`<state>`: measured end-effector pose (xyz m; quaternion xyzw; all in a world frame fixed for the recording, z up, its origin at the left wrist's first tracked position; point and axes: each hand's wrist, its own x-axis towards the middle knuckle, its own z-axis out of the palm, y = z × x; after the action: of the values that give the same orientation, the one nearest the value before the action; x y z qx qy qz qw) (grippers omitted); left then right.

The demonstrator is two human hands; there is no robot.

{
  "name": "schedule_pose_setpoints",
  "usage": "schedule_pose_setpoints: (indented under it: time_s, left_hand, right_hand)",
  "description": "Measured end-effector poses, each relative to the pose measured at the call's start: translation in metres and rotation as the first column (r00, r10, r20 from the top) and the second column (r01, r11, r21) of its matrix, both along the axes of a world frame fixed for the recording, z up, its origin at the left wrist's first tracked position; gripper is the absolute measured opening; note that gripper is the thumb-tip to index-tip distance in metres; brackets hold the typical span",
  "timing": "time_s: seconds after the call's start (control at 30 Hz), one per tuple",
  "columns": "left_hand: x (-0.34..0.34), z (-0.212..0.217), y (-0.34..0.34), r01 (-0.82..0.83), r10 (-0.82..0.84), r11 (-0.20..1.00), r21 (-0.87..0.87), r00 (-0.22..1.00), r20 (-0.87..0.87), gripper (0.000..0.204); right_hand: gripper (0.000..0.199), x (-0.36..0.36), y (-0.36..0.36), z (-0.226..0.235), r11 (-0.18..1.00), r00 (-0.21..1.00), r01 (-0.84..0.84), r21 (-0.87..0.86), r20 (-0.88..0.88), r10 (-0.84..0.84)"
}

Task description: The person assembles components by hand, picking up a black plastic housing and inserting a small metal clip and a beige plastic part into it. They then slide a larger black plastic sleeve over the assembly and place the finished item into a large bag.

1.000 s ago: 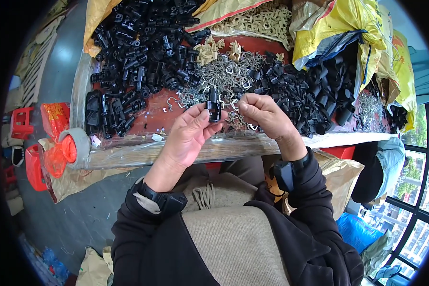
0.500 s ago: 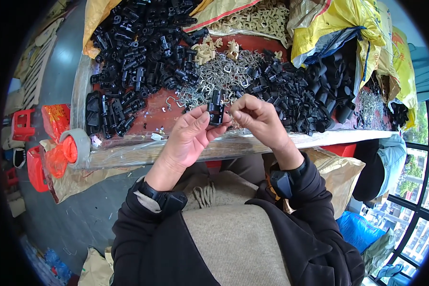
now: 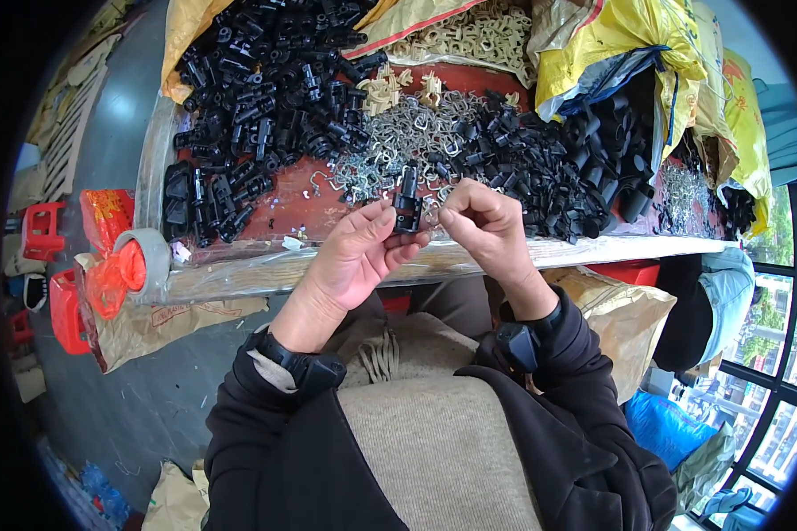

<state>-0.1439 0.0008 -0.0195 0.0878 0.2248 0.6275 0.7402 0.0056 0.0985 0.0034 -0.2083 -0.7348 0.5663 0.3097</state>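
Note:
My left hand (image 3: 354, 257) holds a black plastic fitting (image 3: 406, 202) upright between thumb and fingers, above the table's front edge. Close to its right side is my right hand (image 3: 491, 232), thumb and forefinger pinched together. A small shiny bit shows by those fingertips, too small to name. Just beyond both hands spreads a heap of bent metal wire clips (image 3: 407, 133). Similar black fittings (image 3: 261, 133) are piled to the left, and smaller black plastic pieces (image 3: 540, 177) lie to the right.
Beige plastic clips (image 3: 478, 44) spill from a sack at the back. Black curved pieces (image 3: 607, 159) lie beneath a yellow sack (image 3: 629, 53). A grey tape roll (image 3: 153, 265) hangs at the wooden front edge (image 3: 239, 281). Red stools (image 3: 67, 310) stand left; a paper sack (image 3: 615, 323) is right.
My right hand has shifted slightly, its fingertips staying near the fitting's right side. My left hand still holds the fitting, now a little farther right. The view has shifted slightly.

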Motion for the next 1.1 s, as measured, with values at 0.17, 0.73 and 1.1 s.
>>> schedule_pose_setpoints:
  time_s: [0.17,0.73,1.1]
  left_hand:
    - [-0.001,-0.001,0.003,0.006,-0.006,0.998,-0.056,1.000,0.003,0.023]
    - [0.010,0.006,0.000,0.030,-0.054,0.992,-0.121,0.978,-0.202,0.020]
    - [0.010,0.011,-0.002,0.120,-0.156,0.985,-0.126,0.928,-0.338,0.021]
  right_hand:
    - [0.011,-0.007,-0.001,-0.003,0.992,1.000,0.020,-0.127,0.011,-0.019]
    - [0.012,0.004,-0.008,0.014,0.785,0.981,-0.054,0.617,0.181,-0.075]
    - [0.014,0.019,-0.009,-0.012,0.984,0.970,-0.067,-0.167,0.218,0.103]
